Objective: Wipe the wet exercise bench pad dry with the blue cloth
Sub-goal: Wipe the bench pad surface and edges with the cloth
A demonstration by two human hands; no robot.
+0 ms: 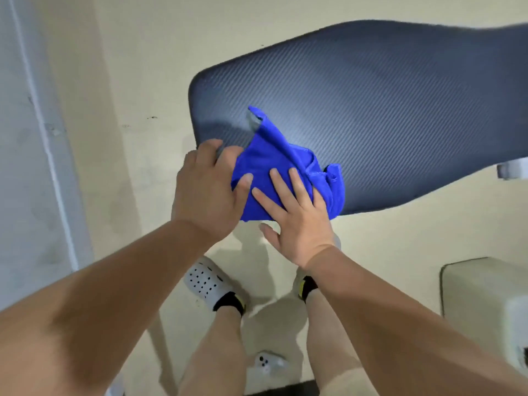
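The dark, ribbed exercise bench pad (371, 110) stretches from the centre to the right edge of the head view. A crumpled blue cloth (274, 164) lies on its near left corner. My left hand (208, 190) curls over the pad's left end, with its thumb on the cloth's edge. My right hand (297, 218) lies flat on the cloth, fingers spread, pressing it down on the pad's near edge. One tip of the cloth sticks up toward the pad's middle.
A pale floor (143, 81) surrounds the bench. My feet in white perforated clogs (205, 281) stand just below the pad. A beige box-like object (485, 295) sits at the lower right. A white wall or door (28, 138) runs along the left.
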